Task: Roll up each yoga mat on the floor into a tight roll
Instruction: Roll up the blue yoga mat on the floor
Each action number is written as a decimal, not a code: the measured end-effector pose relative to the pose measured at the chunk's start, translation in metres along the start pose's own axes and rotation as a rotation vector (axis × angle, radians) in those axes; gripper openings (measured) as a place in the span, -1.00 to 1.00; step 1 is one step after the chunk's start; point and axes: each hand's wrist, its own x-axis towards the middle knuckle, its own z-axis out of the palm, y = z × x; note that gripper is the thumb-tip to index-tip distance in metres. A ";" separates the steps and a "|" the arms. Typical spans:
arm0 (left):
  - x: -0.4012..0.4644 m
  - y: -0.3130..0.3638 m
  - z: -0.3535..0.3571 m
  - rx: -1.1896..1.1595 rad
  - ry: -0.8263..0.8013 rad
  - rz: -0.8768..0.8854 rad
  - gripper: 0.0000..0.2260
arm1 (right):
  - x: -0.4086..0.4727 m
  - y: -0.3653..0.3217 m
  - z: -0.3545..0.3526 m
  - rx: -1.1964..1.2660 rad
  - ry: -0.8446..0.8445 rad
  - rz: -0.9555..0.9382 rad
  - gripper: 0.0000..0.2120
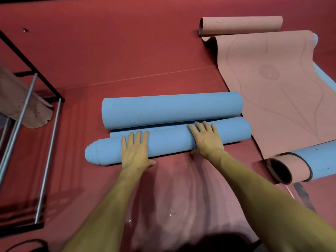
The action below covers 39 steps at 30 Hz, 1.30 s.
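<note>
A blue yoga mat lies on the red floor (127, 60) in two rolls. The near roll (169, 140) is under both my hands, and the far curled end (171, 110) sits just behind it, touching it. My left hand (135, 150) lies flat on the near roll's left half, fingers straight. On its right half my right hand (206, 138) presses flat, fingers spread. The near roll's left end shows stepped layers. To the right a pink mat (272, 84) lies mostly unrolled, curled at its far end (240, 24) and its near end (291, 170).
A black metal rack (32, 70) with silver bars (47, 160) stands at the left, holding a pale rolled mat (20, 106). The pink mat's near curl shows a blue underside (320, 162). A dark cable lies at the bottom left corner.
</note>
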 end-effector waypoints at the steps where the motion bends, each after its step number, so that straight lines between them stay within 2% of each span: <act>1: 0.001 0.002 0.004 0.029 0.016 -0.005 0.07 | 0.003 -0.001 -0.002 -0.021 0.005 0.001 0.00; 4: 0.010 -0.001 -0.001 0.052 0.103 0.007 -0.09 | 0.009 -0.003 -0.008 -0.101 0.015 -0.008 -0.07; 6: 0.015 -0.010 -0.016 0.073 0.027 0.055 -0.14 | 0.008 -0.001 -0.014 -0.101 -0.031 -0.016 -0.08; 8: 0.016 -0.023 -0.028 0.063 -0.089 0.125 -0.16 | 0.006 0.000 -0.029 -0.093 -0.152 -0.035 -0.07; 11: 0.001 -0.031 -0.038 -0.008 -0.251 0.210 -0.27 | 0.001 0.000 -0.044 -0.061 -0.470 -0.069 0.02; 13: -0.010 -0.027 -0.037 -0.019 -0.258 0.224 -0.26 | -0.007 0.000 -0.039 -0.006 -0.564 -0.055 0.07; 15: -0.012 -0.024 -0.036 -0.030 -0.235 0.218 -0.25 | -0.014 0.002 -0.037 -0.069 -0.467 -0.067 0.28; 17: -0.009 -0.025 -0.039 -0.073 -0.287 0.188 -0.30 | -0.018 0.006 -0.036 -0.234 -0.242 -0.083 0.53; 19: -0.005 -0.026 -0.043 -0.121 -0.334 0.172 -0.34 | -0.016 0.009 -0.035 -0.224 -0.117 -0.080 0.58; 25: -0.005 -0.022 -0.048 -0.117 -0.332 0.163 -0.37 | -0.029 0.015 -0.020 0.059 -0.225 -0.051 0.34; 29: -0.004 -0.023 -0.045 -0.148 -0.432 0.178 -0.34 | -0.042 0.022 0.003 0.026 -0.072 -0.120 0.15; 33: -0.005 -0.026 -0.045 -0.213 -0.458 0.155 -0.33 | -0.041 0.025 0.008 0.054 -0.027 -0.144 0.19; 35: -0.007 -0.026 -0.046 -0.251 -0.457 0.141 -0.24 | -0.039 0.025 0.004 0.073 -0.032 -0.125 0.17; 39: -0.011 -0.025 -0.047 -0.355 -0.437 0.096 0.06 | -0.037 0.020 -0.002 0.113 -0.082 -0.101 0.03</act>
